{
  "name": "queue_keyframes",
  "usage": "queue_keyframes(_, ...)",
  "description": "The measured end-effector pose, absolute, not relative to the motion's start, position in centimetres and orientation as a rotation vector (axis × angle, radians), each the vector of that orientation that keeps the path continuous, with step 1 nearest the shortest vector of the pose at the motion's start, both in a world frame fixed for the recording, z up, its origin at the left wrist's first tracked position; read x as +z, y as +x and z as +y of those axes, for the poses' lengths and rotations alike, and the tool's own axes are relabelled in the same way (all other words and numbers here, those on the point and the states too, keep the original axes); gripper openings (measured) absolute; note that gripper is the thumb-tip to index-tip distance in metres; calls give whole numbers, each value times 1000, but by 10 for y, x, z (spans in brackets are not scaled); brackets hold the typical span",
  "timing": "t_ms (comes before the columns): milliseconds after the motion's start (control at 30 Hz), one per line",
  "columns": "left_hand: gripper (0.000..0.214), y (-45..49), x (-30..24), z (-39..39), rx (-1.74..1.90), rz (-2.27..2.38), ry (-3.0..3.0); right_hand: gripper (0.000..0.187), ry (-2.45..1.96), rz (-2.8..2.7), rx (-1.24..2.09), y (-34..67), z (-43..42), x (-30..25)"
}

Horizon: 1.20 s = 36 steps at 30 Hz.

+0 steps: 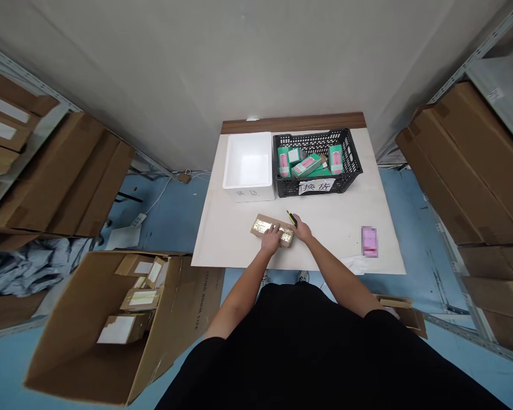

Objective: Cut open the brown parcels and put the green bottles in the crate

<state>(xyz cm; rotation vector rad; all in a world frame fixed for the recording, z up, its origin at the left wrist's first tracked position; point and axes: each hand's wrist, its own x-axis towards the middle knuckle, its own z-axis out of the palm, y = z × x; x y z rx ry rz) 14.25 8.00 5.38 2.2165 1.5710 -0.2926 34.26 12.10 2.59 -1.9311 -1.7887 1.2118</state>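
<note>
A small brown cardboard parcel (pixel 265 225) sealed with shiny tape lies near the front of the white table (pixel 337 228). My left hand (pixel 271 239) rests on top of the parcel, fingers pressed down on it. My right hand (pixel 301 229) is at the parcel's right end, closed around a black and yellow utility knife (pixel 291 217) whose tip points toward the back of the table.
At the back stand an empty white foam box (pixel 248 167) and a black plastic crate (pixel 316 162) with several green-and-pink boxes. A pink item (pixel 369 241) lies front right. An open carton (pixel 111 324) of parcels sits on the floor to the left. Shelves with cartons flank both sides.
</note>
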Motion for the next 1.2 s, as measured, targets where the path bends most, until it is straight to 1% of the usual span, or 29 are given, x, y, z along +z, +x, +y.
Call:
queue_keyframes(100, 67, 145, 50, 77, -317, 1587, 2149, 52, -1843, -1687, 1265, 362, 102, 21)
queue_keyframes(167, 67, 147, 48, 75, -293, 1613, 2130, 46, -1737, -1632, 1367, 378, 84, 17)
queue_keyframes(233, 66, 149, 46, 73, -266, 1642, 2114, 44, -1663, -1547, 1472, 390, 68, 14)
queue_keyframes(300, 65, 150, 45, 71, -244, 1662, 2102, 47, -1634, -1428, 1562, 394, 56, 13)
queue_keyframes(400, 66, 149, 45, 71, -214, 1672, 2080, 62, -1589, -1248, 1667, 387, 45, 12)
queue_keyframes(467, 67, 149, 46, 72, -199, 1678, 2059, 71, -1568, -1136, 1661, 379, 39, 12)
queue_keyframes(567, 66, 148, 46, 73, -195, 1682, 2036, 75, -1567, -1042, 1629, 372, 29, 12)
queue_keyframes(733, 71, 148, 43, 74, -221, 1678, 2012, 76, -1580, -1035, 1698, 366, 19, 15)
queue_keyframes(1067, 72, 145, 41, 74, -235, 1659, 1994, 60, -1656, -1099, 1678, 360, 13, 16)
queue_keyframes(1200, 72, 146, 43, 75, -242, 1663, 1994, 60, -1684, -1146, 1641, 357, 3, 21)
